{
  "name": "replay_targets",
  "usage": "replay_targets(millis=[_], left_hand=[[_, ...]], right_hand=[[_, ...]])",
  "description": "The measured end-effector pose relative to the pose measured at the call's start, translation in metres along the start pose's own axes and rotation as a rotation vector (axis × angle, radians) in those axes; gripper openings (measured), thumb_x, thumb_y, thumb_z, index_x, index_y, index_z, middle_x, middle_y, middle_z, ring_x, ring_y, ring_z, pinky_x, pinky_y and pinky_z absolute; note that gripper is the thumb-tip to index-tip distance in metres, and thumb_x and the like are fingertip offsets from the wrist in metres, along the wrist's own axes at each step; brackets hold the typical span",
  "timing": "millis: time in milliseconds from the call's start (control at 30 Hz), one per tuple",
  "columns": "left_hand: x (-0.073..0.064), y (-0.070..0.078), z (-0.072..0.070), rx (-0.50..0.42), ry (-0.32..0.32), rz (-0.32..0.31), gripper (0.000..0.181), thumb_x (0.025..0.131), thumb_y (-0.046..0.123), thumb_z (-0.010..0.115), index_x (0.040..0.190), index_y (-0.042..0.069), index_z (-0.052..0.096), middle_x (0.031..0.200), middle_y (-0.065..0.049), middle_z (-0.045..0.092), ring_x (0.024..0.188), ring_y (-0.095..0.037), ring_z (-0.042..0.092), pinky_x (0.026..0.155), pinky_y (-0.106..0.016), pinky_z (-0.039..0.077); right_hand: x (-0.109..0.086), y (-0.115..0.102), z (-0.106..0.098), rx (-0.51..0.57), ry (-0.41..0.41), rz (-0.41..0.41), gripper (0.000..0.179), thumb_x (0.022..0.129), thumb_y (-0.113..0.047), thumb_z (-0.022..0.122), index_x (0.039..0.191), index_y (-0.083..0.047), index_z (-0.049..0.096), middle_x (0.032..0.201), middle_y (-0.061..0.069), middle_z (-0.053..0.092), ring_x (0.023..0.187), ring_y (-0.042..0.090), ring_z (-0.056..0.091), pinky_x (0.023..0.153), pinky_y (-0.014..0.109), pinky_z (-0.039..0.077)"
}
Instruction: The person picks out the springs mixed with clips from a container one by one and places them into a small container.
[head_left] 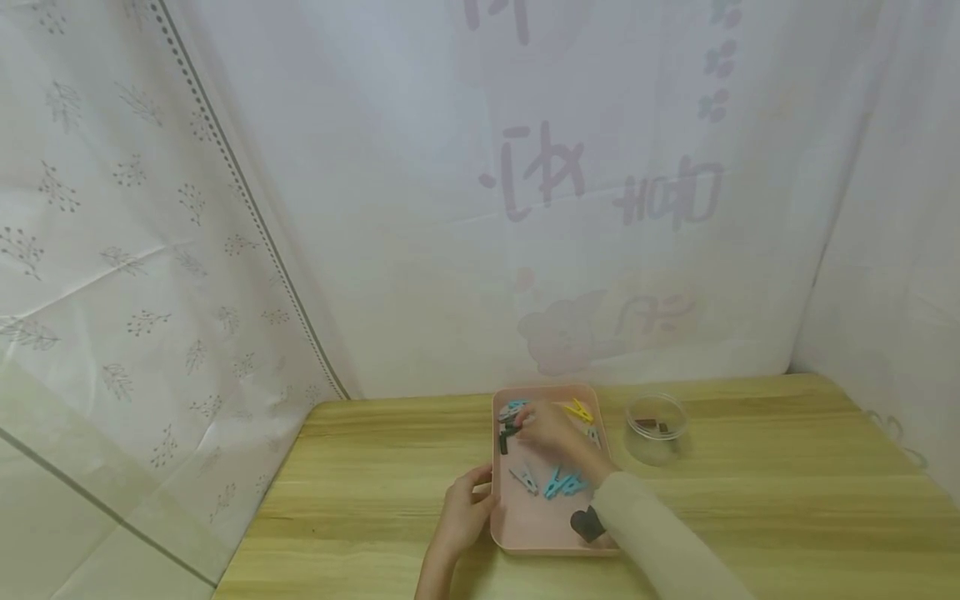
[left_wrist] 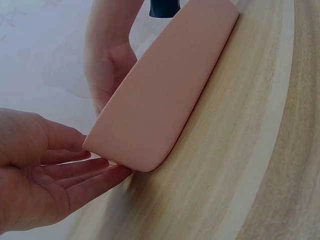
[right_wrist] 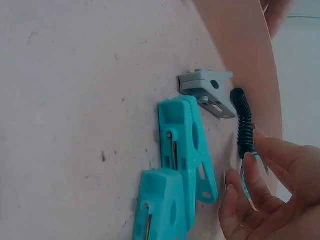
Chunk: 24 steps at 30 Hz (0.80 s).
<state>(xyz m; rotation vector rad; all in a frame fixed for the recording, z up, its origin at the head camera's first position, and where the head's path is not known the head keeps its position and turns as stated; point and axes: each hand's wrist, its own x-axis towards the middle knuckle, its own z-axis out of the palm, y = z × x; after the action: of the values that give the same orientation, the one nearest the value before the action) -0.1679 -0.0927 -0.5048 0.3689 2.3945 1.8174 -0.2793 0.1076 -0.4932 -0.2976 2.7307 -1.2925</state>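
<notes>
My right hand [head_left: 546, 427] reaches into a pink tray [head_left: 525, 529], near its far left corner. In the right wrist view its fingertips pinch a dark coiled spring [right_wrist: 243, 116] beside the tray wall. A grey clothespin [right_wrist: 207, 90] and turquoise clothespins [right_wrist: 180, 145] lie close by on the tray floor. My left hand [head_left: 467, 512] is at the tray's left side, its fairly straight fingers [left_wrist: 82, 175] touching the outer wall and rim. Another small black piece [head_left: 503, 443] lies along the left wall, and a yellow clothespin [head_left: 579, 410] rests at the far right.
To the right of the tray stands a clear round tub [head_left: 656, 429] with brown pieces inside. Near the tray's front right lies a dark heart-shaped thing [head_left: 587, 525], partly behind the right sleeve [head_left: 660, 533]. A white curtain [head_left: 420, 250] hangs behind the wooden table [head_left: 360, 500].
</notes>
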Motion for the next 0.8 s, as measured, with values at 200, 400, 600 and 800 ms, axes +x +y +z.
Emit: replay_targets(millis=[200,400,600,800], left_hand=[[0.0005,-0.0005,0.0002,0.014,0.002,-0.003,0.046,0.097,-0.007,0.063,0.141,-0.017,0.053,0.132,-0.038,0.060,0.114,-0.056,0.068,0.089,-0.054,0.065],[0.0008,-0.0013,0.0005,0.014,0.003,-0.001,0.046,0.096,-0.008,0.063,0.141,-0.017,0.054,0.131,-0.038,0.061,0.113,-0.056,0.068,0.089,-0.055,0.065],[0.0006,-0.0017,0.0002,0.008,0.004,-0.001,0.047,0.097,-0.007,0.063,0.141,-0.017,0.053,0.132,-0.038,0.060,0.113,-0.056,0.068,0.089,-0.055,0.065],[0.0001,-0.0006,0.0000,0.034,-0.002,0.001,0.047,0.097,-0.007,0.063,0.141,-0.016,0.053,0.133,-0.038,0.060,0.113,-0.056,0.068,0.089,-0.053,0.065]], right_hand=[[0.0001,0.0030,-0.0001,-0.017,0.006,-0.031,0.011,0.089,-0.003,0.072,0.100,-0.002,0.076,0.117,0.021,0.074,0.083,0.021,0.057,0.067,0.027,0.049],[0.0042,0.0082,0.0026,-0.031,0.004,-0.013,0.013,0.088,-0.003,0.072,0.100,-0.003,0.077,0.115,0.020,0.074,0.085,0.023,0.059,0.073,0.033,0.056],[0.0054,0.0045,0.0051,-0.047,0.016,0.046,0.014,0.086,-0.001,0.076,0.100,-0.003,0.077,0.113,0.017,0.075,0.082,0.021,0.057,0.072,0.033,0.055],[0.0022,-0.0005,0.0061,-0.058,0.032,0.050,0.013,0.087,-0.005,0.077,0.099,-0.002,0.077,0.111,0.016,0.076,0.080,0.020,0.060,0.069,0.032,0.057]])
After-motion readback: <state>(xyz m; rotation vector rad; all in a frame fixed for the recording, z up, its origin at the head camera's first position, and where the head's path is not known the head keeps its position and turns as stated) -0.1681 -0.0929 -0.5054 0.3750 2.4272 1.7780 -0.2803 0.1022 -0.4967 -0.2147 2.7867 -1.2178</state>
